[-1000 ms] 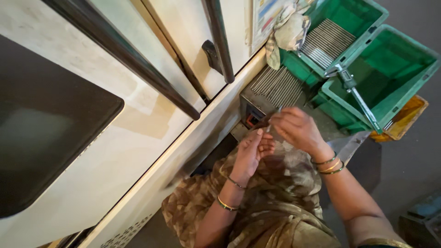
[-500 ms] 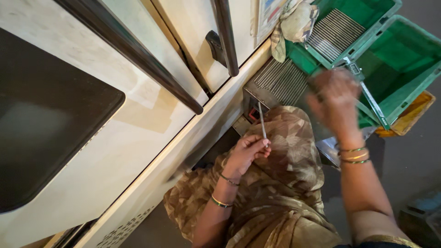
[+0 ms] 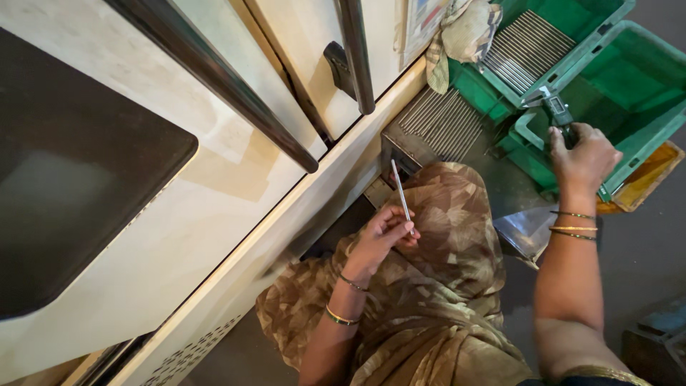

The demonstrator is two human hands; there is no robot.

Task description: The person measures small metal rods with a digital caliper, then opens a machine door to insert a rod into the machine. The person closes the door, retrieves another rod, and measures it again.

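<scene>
Left hand (image 3: 382, 236) is pinching a thin metal rod (image 3: 401, 197) upright over the lap. Right hand (image 3: 582, 159) is gripping a digital caliper (image 3: 559, 114) at the rim of a green crate (image 3: 647, 132), beside trays of rods (image 3: 443, 123).

Thin metal rod (image 3: 401, 190) pinched in left hand (image 3: 382, 236), caliper (image 3: 559, 114) gripped in right hand (image 3: 582, 159) over green crates (image 3: 643, 129).
</scene>
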